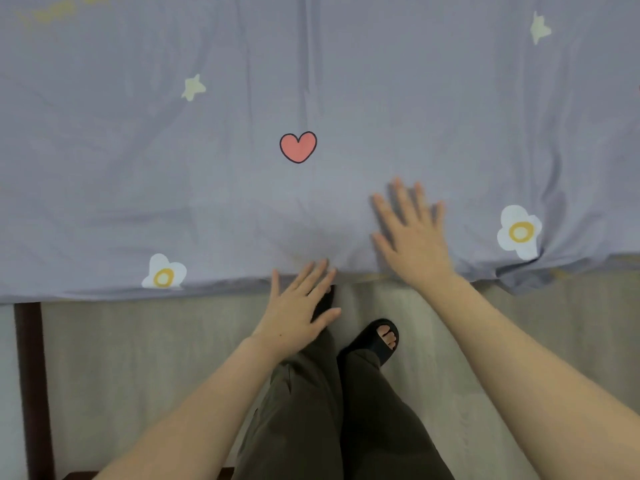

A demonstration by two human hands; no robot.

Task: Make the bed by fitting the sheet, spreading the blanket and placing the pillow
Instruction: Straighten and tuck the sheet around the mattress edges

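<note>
Two bare hands over the near bed edge. Dark wooden post [33, 386] far left. Left hand [298, 317] flat, fingers straight, grip released, fingertips at the hem of the grey-blue sheet [138, 168]. Red heart print [298, 147] mid-sheet. Right hand [412, 233] splayed flat, pressing the sheet, grasping nothing. Sheet covers the bed, puckered by the egg-flower print [518, 232] at right.
</note>
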